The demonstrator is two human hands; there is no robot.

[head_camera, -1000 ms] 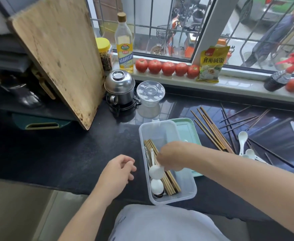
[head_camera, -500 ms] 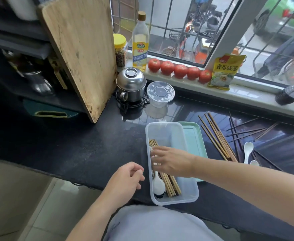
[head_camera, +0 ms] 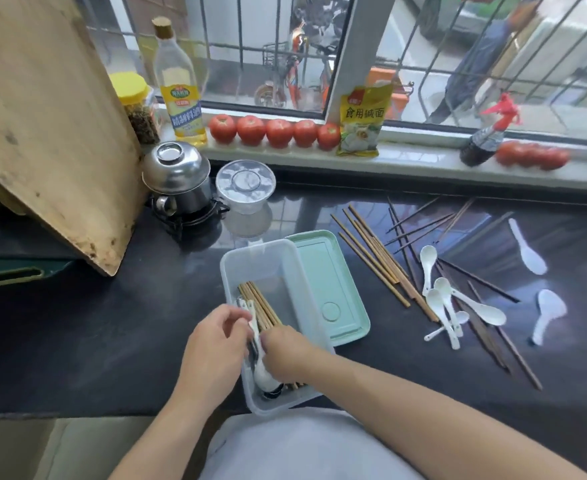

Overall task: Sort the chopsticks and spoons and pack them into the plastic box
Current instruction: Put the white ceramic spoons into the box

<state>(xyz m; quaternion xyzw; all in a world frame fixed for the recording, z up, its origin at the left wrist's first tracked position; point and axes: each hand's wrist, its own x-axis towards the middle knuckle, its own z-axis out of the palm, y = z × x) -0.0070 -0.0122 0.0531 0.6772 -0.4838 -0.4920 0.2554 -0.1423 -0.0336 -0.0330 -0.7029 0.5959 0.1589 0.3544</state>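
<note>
Partly, hands hide spoons, box

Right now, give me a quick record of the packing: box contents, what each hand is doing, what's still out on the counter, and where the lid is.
box: clear plastic box at the counter's front edge
contents: light wooden chopsticks, white spoons
left hand: at the spoon handles inside the box
right hand: on the spoons in the box
lid: green lid, beside the box on its right
still out: loose wooden chopsticks, dark chopsticks, loose white spoons
</note>
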